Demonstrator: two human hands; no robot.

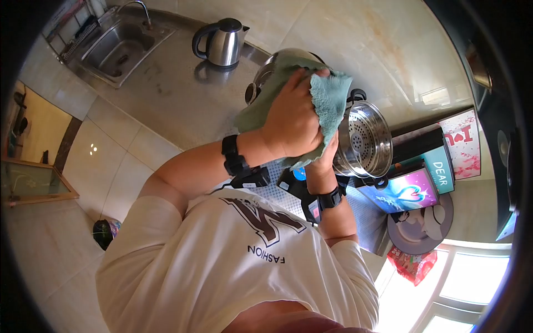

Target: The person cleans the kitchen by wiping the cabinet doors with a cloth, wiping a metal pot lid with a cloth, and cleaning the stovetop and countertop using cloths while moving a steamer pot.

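A green terry cloth is bunched up in front of me, partly covering a round shiny metal vessel with a dark-rimmed handle at its left. My left hand is closed on the cloth, its fingers bent over the fabric. Just below it, my right hand reaches up against the cloth's lower edge; its fingers are hidden behind the fabric. Beside the cloth, to the right, a steel steamer pot with a perforated bottom and black handles lies tilted toward me.
An electric kettle stands on the steel counter by the wall. The sink is at the far left. On the right are a picture box, a teal "DEAR" box and a grey round plate.
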